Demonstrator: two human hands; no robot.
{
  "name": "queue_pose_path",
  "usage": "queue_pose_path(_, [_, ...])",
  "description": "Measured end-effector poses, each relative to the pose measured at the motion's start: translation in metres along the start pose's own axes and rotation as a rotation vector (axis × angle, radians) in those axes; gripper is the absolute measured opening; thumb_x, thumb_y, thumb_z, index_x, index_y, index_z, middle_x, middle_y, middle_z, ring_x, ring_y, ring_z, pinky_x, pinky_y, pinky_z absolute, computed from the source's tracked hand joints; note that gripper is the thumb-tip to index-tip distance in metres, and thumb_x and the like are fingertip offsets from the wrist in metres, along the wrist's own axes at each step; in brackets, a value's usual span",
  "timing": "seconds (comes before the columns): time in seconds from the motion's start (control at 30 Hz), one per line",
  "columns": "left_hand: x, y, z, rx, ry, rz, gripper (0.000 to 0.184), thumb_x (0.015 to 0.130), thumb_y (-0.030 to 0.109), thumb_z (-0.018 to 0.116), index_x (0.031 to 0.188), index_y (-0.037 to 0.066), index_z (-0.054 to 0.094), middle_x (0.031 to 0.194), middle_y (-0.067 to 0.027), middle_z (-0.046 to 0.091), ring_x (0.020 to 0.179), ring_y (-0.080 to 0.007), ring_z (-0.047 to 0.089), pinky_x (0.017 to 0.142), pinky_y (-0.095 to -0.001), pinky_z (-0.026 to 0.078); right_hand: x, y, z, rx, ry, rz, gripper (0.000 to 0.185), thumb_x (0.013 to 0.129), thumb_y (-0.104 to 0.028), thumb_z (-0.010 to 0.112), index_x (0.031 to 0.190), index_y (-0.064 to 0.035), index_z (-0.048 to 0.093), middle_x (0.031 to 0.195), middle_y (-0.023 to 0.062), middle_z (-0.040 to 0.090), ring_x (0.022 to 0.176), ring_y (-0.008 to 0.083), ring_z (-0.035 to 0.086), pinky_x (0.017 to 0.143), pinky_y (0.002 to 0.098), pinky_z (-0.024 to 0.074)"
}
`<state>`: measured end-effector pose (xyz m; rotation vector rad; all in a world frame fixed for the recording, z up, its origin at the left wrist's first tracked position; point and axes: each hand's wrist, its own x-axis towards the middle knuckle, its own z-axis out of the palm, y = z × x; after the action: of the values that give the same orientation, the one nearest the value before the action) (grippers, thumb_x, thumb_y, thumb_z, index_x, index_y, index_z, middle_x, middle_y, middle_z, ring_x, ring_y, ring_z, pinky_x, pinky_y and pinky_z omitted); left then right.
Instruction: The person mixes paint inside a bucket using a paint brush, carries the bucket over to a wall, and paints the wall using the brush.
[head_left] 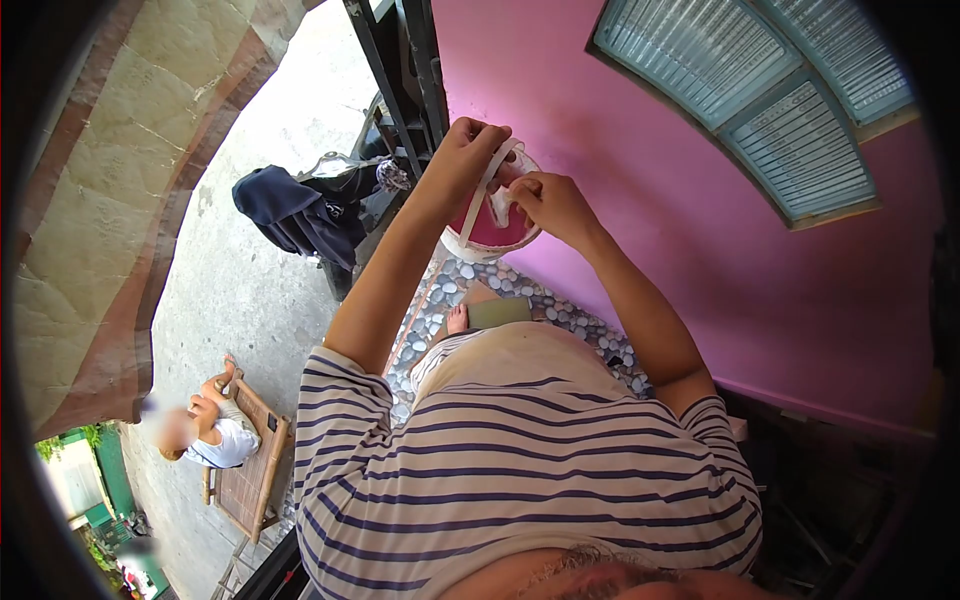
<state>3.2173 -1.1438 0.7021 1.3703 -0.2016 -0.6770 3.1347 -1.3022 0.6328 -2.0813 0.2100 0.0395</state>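
A white bucket (478, 250) with deep pink inside hangs in front of me, close to the pink wall. Its pale strap-like handle (478, 205) rises across the opening. My left hand (468, 150) is closed at the top of this handle, fingers curled. Over the bucket's right rim, my right hand (552, 205) is closed in a pinch. A whitish piece (499, 207) shows beside its fingertips within the bucket; what it is, and whether the fingers hold it, I cannot make out.
The pink wall (580, 130) with a louvred window (700, 60) stands at right. A dark metal post (415, 60) and a motorbike draped with dark cloth (300, 215) are at left. Someone sits on a bamboo bench (262, 470). Pebble-patterned floor (430, 310) lies below.
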Motion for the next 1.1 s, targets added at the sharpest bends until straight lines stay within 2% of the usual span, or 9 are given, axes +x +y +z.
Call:
queue_pose_path(0.07, [-0.001,-0.005,-0.001,-0.018,0.005,0.012,0.031,0.093,0.023,0.056,0.11,-0.002,0.05,0.087,-0.0145,0.064,0.066,-0.016,0.061,0.059,-0.0266,0.049,0.008,-0.009,0.011,-0.077,-0.049,0.09,0.025,0.088,-0.025,0.061,0.082,-0.0014,0.069,0.066,0.0108,0.067,0.06,0.0216,0.066,0.06,0.033,0.053])
queue_pose_path(0.17, [0.008,-0.018,-0.006,0.003,-0.034,0.045,0.027,0.094,0.023,0.055,0.106,-0.001,0.05,0.085,-0.0128,0.063,0.069,-0.0174,0.063,0.056,-0.028,0.049,0.031,0.013,0.042,-0.419,0.026,-0.131,0.025,0.084,-0.025,0.061,0.094,-0.0032,0.067,0.074,0.0175,0.068,0.071,0.0332,0.067,0.067,0.0428,0.0535])
queue_pose_path(0.23, [0.015,-0.03,-0.002,0.008,0.004,0.082,0.025,0.095,0.024,0.055,0.104,0.001,0.05,0.081,-0.0123,0.064,0.062,-0.0182,0.063,0.051,-0.0278,0.049,0.037,0.027,0.058,-0.323,0.359,-0.655,0.024,0.086,-0.021,0.057,0.1,-0.0026,0.063,0.071,0.0156,0.067,0.064,0.029,0.068,0.06,0.0408,0.0541])
queue_pose_path(0.3, [0.022,-0.043,-0.007,-0.011,-0.004,0.102,0.025,0.094,0.023,0.056,0.104,0.001,0.05,0.081,-0.013,0.064,0.061,-0.018,0.063,0.052,-0.0284,0.05,0.024,0.002,0.049,0.143,-0.013,-0.002,0.021,0.089,-0.018,0.054,0.101,-0.003,0.062,0.068,0.0123,0.066,0.055,0.0229,0.066,0.05,0.035,0.0533])
queue_pose_path(0.4, [0.002,-0.021,-0.005,-0.059,-0.017,-0.002,0.028,0.093,0.023,0.058,0.106,0.0,0.049,0.085,-0.0141,0.063,0.065,-0.0189,0.062,0.055,-0.0291,0.049,0.028,0.012,0.037,0.118,-0.172,0.073,0.022,0.093,-0.017,0.05,0.098,0.0001,0.062,0.068,0.0106,0.066,0.051,0.0179,0.065,0.042,0.0292,0.05])
queue_pose_path(0.43, [0.005,-0.024,-0.006,-0.096,-0.003,0.03,0.034,0.092,0.026,0.06,0.107,0.001,0.044,0.073,-0.0131,0.061,0.054,-0.0169,0.058,0.048,-0.0279,0.045,0.029,0.019,0.036,0.119,-0.182,0.11,0.024,0.094,-0.018,0.049,0.098,0.0014,0.062,0.069,0.0113,0.067,0.052,0.0179,0.066,0.042,0.0289,0.0497])
queue_pose_path(0.6, [0.002,-0.018,-0.013,-0.117,-0.026,0.073,0.034,0.092,0.024,0.059,0.107,-0.002,0.043,0.075,-0.0133,0.061,0.056,-0.0185,0.059,0.05,-0.0288,0.048,0.012,0.012,0.009,0.418,-0.048,0.163,0.024,0.098,-0.021,0.048,0.1,0.0004,0.06,0.083,0.0135,0.07,0.061,0.0216,0.07,0.044,0.0281,0.0505])
queue_pose_path(0.9, [0.001,0.003,-0.034,-0.15,0.03,0.104,0.032,0.092,0.025,0.053,0.111,0.0,0.044,0.087,-0.0148,0.061,0.073,-0.0192,0.062,0.063,-0.0309,0.051,-0.024,-0.012,-0.023,0.666,0.103,0.05,0.026,0.097,-0.018,0.048,0.109,0.0013,0.06,0.084,0.016,0.068,0.063,0.0217,0.068,0.048,0.0287,0.0515])
queue_pose_path(1.1, [0.0,0.017,-0.047,-0.242,0.019,0.152,0.032,0.095,0.027,0.054,0.11,0.001,0.043,0.086,-0.0121,0.059,0.07,-0.0172,0.062,0.062,-0.0284,0.051,-0.032,-0.038,-0.033,0.744,0.179,0.004,0.025,0.096,-0.015,0.049,0.112,0.0006,0.059,0.085,0.0165,0.067,0.064,0.0227,0.069,0.048,0.0291,0.0527])
